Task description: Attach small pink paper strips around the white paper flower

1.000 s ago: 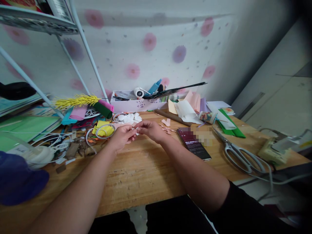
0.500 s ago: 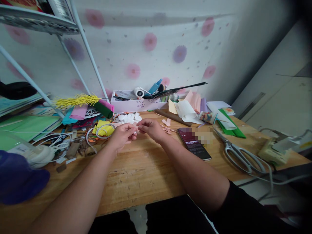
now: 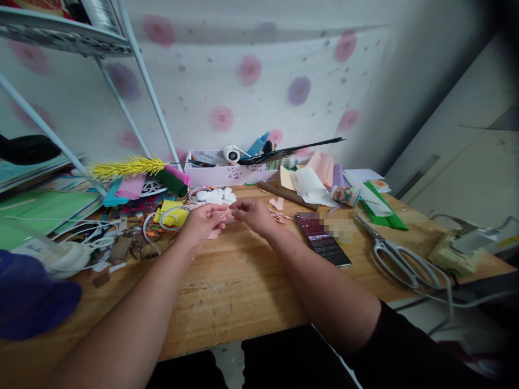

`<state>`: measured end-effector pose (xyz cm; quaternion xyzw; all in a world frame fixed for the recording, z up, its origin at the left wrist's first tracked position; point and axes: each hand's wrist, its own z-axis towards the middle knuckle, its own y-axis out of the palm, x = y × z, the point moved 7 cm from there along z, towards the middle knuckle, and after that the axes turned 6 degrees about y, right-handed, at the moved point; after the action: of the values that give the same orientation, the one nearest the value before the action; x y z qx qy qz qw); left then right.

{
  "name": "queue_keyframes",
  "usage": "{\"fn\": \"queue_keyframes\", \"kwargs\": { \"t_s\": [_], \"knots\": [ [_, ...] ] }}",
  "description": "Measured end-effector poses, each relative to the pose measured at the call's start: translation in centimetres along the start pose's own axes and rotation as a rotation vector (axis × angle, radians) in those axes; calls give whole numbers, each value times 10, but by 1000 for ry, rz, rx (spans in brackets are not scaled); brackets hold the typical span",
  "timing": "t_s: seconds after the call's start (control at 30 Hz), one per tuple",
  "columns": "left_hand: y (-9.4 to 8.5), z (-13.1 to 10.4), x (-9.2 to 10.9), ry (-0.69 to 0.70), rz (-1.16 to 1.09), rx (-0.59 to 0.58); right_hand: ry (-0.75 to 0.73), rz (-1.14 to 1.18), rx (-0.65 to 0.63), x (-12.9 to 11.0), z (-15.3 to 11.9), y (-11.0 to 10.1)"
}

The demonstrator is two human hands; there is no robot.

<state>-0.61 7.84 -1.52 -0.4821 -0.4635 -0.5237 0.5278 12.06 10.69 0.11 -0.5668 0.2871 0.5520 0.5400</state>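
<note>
Over the middle of the wooden table (image 3: 243, 286), my left hand (image 3: 205, 222) and my right hand (image 3: 252, 214) meet with their fingertips almost touching. Both are closed in a pinch around something small and pale pink, too small to make out. Just behind them lie white crumpled pieces (image 3: 214, 195). Thin pink strips (image 3: 280, 216) rest to the right of my right hand, with flat pink pieces (image 3: 277, 203) behind them. A pink scrap (image 3: 214, 234) shows under my left hand.
A phone (image 3: 322, 240) and large scissors (image 3: 399, 259) lie at right. Behind stand a white box of tools (image 3: 227, 175) and rolled papers (image 3: 310, 183). Cables (image 3: 91, 232), a yellow packet (image 3: 172, 214) and a dark blue object (image 3: 36, 297) occupy the left, near a shelf (image 3: 65, 32).
My fingers have shifted slightly around the small piece, and the fingertips of my left hand are a little more drawn in. The things on the table have not moved.
</note>
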Motion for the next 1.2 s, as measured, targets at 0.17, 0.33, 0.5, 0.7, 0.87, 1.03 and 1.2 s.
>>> {"fn": "queue_keyframes", "kwargs": {
  "t_s": [0.17,0.33,0.5,0.7,0.87,1.03,1.2],
  "knots": [
    [-3,-1,3,25,79,12,14,70,-34,-2,-2,4],
    [-1,0,6,70,161,-24,-34,54,-102,-7,-5,9],
    [1,-1,4,46,181,-35,-115,-113,-48,-15,-6,7],
    [-3,3,6,96,103,21,-105,-518,-134,6,-1,3],
    [-3,3,5,82,34,61,-132,-796,-130,12,0,-3],
    [3,0,8,55,-75,11,-286,-416,2,-18,-7,3],
    [9,-3,10,18,-51,-98,-299,-242,15,-24,-10,9]
  ]
}}
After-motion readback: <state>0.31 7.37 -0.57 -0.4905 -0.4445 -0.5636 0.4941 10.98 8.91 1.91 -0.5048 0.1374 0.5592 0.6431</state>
